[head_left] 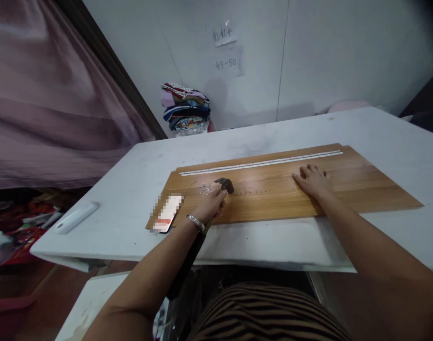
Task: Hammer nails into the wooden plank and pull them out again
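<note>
My left hand (213, 203), with a silver bracelet at the wrist, is wrapped round a claw hammer (228, 185) close below its dark metal head. The black grip end points back toward my body under the forearm. Beneath the hammer is a wide wooden board (273, 203). Several loose nails (204, 189) lie on it just beyond my left hand. A row of small dark marks (257, 192), nails or holes, runs to the right of the hammer head. My right hand (314, 181) rests on the board's right part, fingers spread, holding nothing.
Two measuring strips (259, 163) lie along the board's far side. A phone (171, 213) sits at its left end. The white table (113, 189) also bears a long white object (77, 218) at left. Folded cloths (186, 109) are stacked by the wall.
</note>
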### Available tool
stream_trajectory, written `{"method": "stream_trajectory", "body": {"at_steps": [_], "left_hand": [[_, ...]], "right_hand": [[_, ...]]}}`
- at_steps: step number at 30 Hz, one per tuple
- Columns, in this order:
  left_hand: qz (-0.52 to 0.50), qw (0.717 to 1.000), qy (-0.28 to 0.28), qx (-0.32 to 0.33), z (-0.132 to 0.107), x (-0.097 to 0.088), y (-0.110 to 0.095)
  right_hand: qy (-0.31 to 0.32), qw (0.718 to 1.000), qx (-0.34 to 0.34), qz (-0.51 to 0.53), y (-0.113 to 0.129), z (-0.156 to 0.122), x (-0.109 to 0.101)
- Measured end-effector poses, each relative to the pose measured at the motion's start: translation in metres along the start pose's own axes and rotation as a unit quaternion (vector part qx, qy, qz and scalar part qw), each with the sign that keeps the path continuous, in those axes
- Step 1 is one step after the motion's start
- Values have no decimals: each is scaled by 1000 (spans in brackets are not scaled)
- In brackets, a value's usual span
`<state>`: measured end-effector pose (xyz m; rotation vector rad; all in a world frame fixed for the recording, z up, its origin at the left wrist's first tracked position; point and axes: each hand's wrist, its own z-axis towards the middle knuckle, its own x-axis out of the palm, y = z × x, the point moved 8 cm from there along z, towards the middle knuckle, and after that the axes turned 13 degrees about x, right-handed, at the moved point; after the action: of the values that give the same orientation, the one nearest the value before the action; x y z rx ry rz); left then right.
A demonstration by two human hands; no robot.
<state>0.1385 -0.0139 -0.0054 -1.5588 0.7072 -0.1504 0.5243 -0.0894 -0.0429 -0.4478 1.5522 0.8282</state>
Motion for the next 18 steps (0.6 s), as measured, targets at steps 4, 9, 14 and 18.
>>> {"method": "stream_trajectory", "body": {"at_steps": [4,9,14,18], "left_hand": [[11,1000,7,-13,-2,-2,-5],[16,1000,-2,-9,-2,-7,-13],[8,1000,2,-14,-1,-8,-11],[11,1000,15,-14,-2,-4,-9]], "right_hand": [[1,1000,4,4,0,-1,-2],[6,1000,8,0,1,-3,-4],[7,1000,10,-1,1,-2,-4],[5,1000,10,1,0,-2,-4]]}}
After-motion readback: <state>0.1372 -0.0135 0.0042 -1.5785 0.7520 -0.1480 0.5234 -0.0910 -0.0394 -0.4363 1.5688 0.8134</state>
